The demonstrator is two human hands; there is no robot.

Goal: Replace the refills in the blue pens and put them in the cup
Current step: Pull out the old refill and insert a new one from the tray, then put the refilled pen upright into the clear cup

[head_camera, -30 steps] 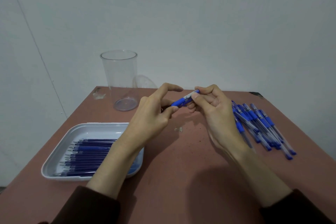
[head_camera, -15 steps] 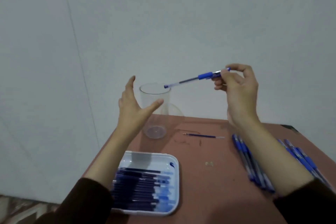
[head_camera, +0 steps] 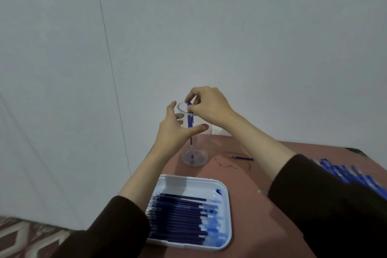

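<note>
pen [head_camera: 190,123] in cup [head_camera: 204,148] | tray [head_camera: 228,195] before cup | refill [head_camera: 243,158] right of cup — pens [head_camera: 343,172] far right

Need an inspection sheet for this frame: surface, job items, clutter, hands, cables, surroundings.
Surface: reddish-brown table, with dark scuff marks right of the cup.
Job's things: clear cup upright near the back edge; blue pen stands inside it, lower end at the base. White tray at the front holds a row of refills. Pile of blue pens at the right edge, partly hidden by the sleeve.
Clutter: one loose refill lying right of the cup.
Hands: left hand holds the cup, thumb on the near wall; right hand pinches the pen's top at the rim.
Cables: nothing seen.
Surroundings: pale wall; patterned floor at lower left.
</note>
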